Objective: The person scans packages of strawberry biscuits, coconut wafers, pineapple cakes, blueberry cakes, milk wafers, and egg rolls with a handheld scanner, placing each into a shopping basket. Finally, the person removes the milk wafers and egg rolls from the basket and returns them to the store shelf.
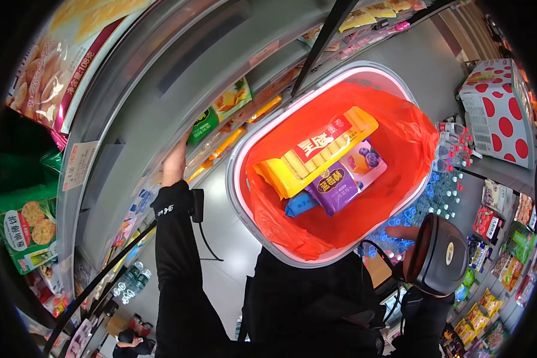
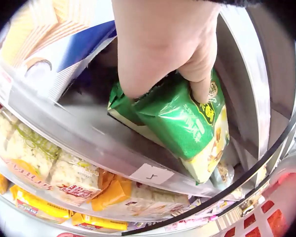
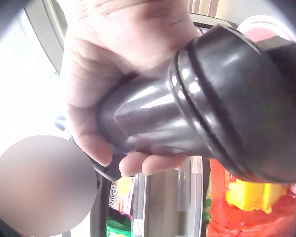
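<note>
In the left wrist view my left hand (image 2: 163, 44) grips a green snack packet (image 2: 180, 126) from above, thumb and fingers on opposite sides, at a shelf. The head view shows this packet (image 1: 224, 107) tilted by the shelf edge, with part of the hand hidden. My right hand (image 3: 123, 44) wraps its fingers round the handle of a black barcode scanner (image 3: 143, 116), beside the basket in the head view. A pink-and-grey basket (image 1: 235, 191) lined with a red plastic bag (image 1: 406, 149) holds a yellow biscuit packet (image 1: 304, 161), a purple packet (image 1: 340, 185) and a blue one (image 1: 298, 204).
Curved shelves with clear edge strips (image 1: 95, 89) stand on the left, carrying a green cracker bag (image 1: 27, 227). Bottled water (image 1: 447, 185) and a red-dotted box (image 1: 498, 113) are on the right. Orange-wrapped packets (image 2: 44, 205) fill the lower shelf.
</note>
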The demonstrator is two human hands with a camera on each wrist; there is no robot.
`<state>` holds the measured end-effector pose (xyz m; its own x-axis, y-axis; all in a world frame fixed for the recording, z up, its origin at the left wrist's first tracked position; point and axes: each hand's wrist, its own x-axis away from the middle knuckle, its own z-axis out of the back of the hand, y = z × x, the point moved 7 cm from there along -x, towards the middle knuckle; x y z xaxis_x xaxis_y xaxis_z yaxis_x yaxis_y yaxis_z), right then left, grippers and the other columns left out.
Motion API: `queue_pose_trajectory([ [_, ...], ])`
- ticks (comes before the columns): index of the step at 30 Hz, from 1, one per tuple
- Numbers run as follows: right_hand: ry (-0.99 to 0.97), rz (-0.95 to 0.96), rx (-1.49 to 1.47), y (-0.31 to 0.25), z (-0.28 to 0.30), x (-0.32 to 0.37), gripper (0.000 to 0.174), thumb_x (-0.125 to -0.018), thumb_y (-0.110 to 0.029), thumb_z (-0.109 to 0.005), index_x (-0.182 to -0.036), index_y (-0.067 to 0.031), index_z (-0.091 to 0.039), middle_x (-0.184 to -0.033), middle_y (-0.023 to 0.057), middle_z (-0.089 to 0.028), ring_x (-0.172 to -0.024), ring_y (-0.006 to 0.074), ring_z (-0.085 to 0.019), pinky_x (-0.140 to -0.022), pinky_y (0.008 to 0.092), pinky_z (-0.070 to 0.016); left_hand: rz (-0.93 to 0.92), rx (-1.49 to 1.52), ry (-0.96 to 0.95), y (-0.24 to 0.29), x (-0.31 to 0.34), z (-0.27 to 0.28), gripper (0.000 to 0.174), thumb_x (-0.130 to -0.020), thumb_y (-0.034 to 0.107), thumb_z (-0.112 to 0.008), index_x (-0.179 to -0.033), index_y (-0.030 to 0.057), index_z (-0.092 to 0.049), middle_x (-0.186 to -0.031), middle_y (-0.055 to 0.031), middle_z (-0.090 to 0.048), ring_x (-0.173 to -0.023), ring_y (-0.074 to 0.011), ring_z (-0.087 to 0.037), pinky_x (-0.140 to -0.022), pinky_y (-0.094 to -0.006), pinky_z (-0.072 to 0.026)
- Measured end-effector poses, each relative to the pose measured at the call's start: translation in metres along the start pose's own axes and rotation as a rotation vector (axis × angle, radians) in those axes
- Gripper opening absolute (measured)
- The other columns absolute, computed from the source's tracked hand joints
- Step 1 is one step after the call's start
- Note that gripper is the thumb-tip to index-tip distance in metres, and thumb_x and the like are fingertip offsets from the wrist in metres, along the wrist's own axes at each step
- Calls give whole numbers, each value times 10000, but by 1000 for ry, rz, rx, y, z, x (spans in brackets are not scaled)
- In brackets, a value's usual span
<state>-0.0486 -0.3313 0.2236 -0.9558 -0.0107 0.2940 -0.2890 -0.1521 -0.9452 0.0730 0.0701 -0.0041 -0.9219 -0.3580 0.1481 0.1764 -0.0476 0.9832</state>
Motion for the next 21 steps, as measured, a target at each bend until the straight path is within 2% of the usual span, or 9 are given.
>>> queue_pose_trajectory([
  [3, 19, 532, 883, -31, -22, 9, 296, -703, 59, -389, -998, 39, -397, -824, 147, -608, -526, 85, -528, -420, 148, -350, -4, -100, 34, 0, 0, 8, 367, -713, 82, -656, -1036, 24, -492, -1016, -67, -511, -951, -155, -469, -854, -266, -365],
  [4, 19, 535, 881, -32, -23, 10, 296, -703, 59, -389, -998, 39, -397, -824, 147, -608, -526, 85, -528, -420, 148, -350, -2, -98, 59, -3, 0, 12, 369, -711, 83, -658, -1036, 23, -492, -1016, -68, -511, -950, -156, -470, -852, -267, -365],
  [9, 100, 84, 832, -15, -10, 8, 292, -695, 41, -407, -987, 24, -412, -814, 129, -613, -510, 69, -518, -414, 149, -350, 13, -87, 178, -22, 4, 29, 379, -705, 88, -664, -1035, 19, -491, -1016, -73, -513, -944, -158, -471, -846, -269, -366],
  [12, 83, 147, 741, -12, -9, 10, 289, -691, 46, -407, -979, 20, -419, -808, 130, -613, -507, 70, -517, -410, 149, -349, -31, -158, 247, -24, 9, 30, 371, -711, 66, -651, -1039, 12, -487, -1020, -79, -515, -943, -164, -472, -842, -273, -367],
  [14, 87, 163, 824, -9, -9, 11, 289, -689, 53, -400, -975, 21, -424, -805, 118, -616, -508, 67, -518, -411, 142, -348, -75, -235, 294, -24, 17, 21, 362, -718, 43, -637, -1044, 7, -482, -1025, -84, -515, -942, -168, -472, -840, -275, -368],
  [16, 96, 184, 909, -12, -11, 10, 289, -688, 60, -393, -972, 23, -429, -802, 106, -619, -508, 64, -518, -413, 136, -347, -189, 174, 406, -21, 27, 13, 275, -711, 8, -619, -969, -11, -525, -970, -76, -545, -892, -171, -501, -819, -284, -377],
  [18, 77, 105, 977, -14, -13, 9, 237, -764, -23, -404, -991, 40, -429, -865, 238, -577, -514, 136, -554, -413, 169, -402, -187, 235, 441, -22, 27, 12, 227, -707, -45, -595, -926, -24, -539, -921, -75, -561, -857, -161, -514, -783, -281, -399],
  [19, 76, 104, 982, -13, -4, 7, 237, -764, -23, -404, -991, 40, -429, -865, 238, -577, -514, 136, -554, -413, 169, -402, -170, 227, 424, -26, 25, 13, 259, -724, -45, -581, -973, -18, -520, -965, -85, -549, -876, -160, -507, -788, -275, -393],
  [21, 110, -553, -746, 37, 17, 13, 292, -845, -173, -375, -1016, 59, -422, -921, 406, -460, -503, 240, -572, -395, 241, -454, -150, 218, 409, -33, 22, 15, 290, -740, -46, -566, -1021, -11, -501, -1010, -96, -536, -894, -159, -500, -793, -269, -387],
])
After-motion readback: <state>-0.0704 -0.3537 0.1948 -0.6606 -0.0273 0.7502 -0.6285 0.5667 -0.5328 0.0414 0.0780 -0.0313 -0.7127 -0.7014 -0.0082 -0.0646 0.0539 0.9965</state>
